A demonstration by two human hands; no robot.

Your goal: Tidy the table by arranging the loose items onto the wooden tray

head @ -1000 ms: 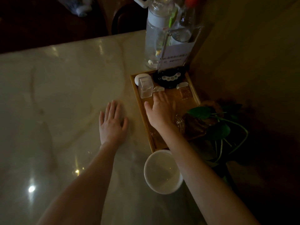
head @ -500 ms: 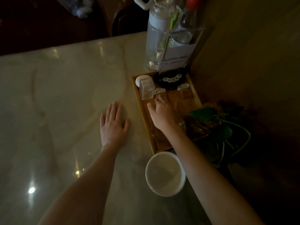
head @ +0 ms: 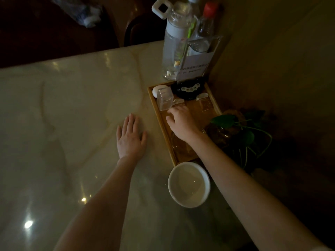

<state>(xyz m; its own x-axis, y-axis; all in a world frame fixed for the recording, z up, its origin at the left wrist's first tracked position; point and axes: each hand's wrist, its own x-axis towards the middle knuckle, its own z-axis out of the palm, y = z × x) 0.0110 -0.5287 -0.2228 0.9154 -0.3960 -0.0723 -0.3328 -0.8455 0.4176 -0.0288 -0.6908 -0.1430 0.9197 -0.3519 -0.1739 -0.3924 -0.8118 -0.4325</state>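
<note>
Risk is judged highest at the far end of the wooden tray [head: 161, 124], where the clear box [head: 164, 100], egg-shaped white object [head: 157, 90] and small clear pieces are crowded just beyond the right hand [head: 181, 122], so a careless nudge could tip or scatter them. The right hand is placed over the tray's middle with fingers curled; whether anything is pinched cannot be told, while the left hand [head: 130, 137] is laid flat and spread on the table [head: 72, 124] just left of the tray. The white bowl [head: 189, 184] is left off the tray, touching its near edge, between the forearms.
</note>
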